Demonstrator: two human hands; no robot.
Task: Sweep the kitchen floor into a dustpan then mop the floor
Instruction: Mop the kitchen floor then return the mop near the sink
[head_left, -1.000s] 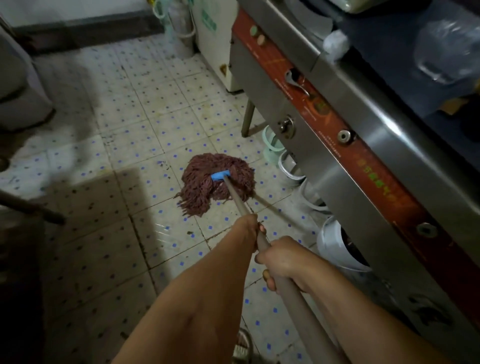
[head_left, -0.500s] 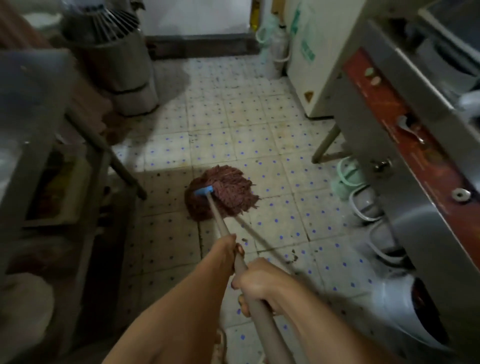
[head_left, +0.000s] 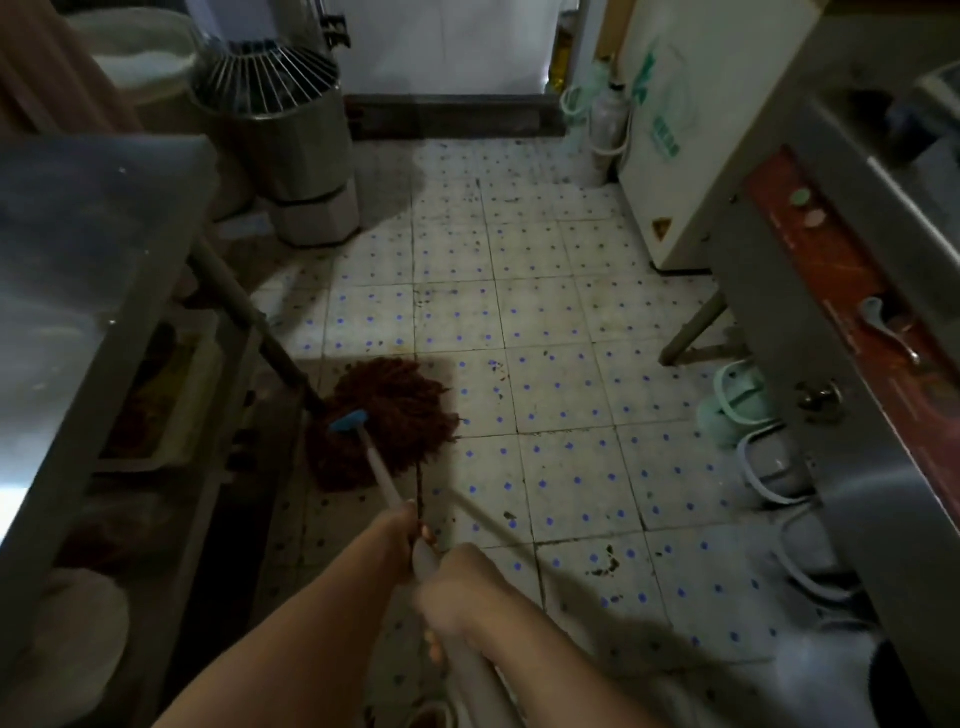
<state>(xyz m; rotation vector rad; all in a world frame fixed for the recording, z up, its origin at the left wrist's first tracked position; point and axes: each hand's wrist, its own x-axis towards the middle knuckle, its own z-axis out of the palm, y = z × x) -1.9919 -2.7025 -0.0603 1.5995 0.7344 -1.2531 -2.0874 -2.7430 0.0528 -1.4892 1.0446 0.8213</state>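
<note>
A reddish-brown string mop head (head_left: 387, 415) with a blue clamp (head_left: 348, 420) lies on the white, blue-dotted tile floor (head_left: 561, 374), at the foot of the steel table's leg (head_left: 249, 312). Its pale handle (head_left: 382, 478) runs back toward me. My left hand (head_left: 402, 530) grips the handle further down, toward the mop. My right hand (head_left: 457, 592) grips it just behind, closer to my body. Dark dirt spots mark the tiles near the hands.
A steel table (head_left: 78, 291) with a lower shelf fills the left. A steel mixer bowl with wire guard (head_left: 280, 130) stands at the back left. At right are a steel stove front (head_left: 831, 322), a white cabinet (head_left: 691, 135), and several slippers (head_left: 737, 405) under the stove.
The mop head has swept left, from beside the stove to the table leg. My view has turned left and up, showing more of the table and the far floor.
</note>
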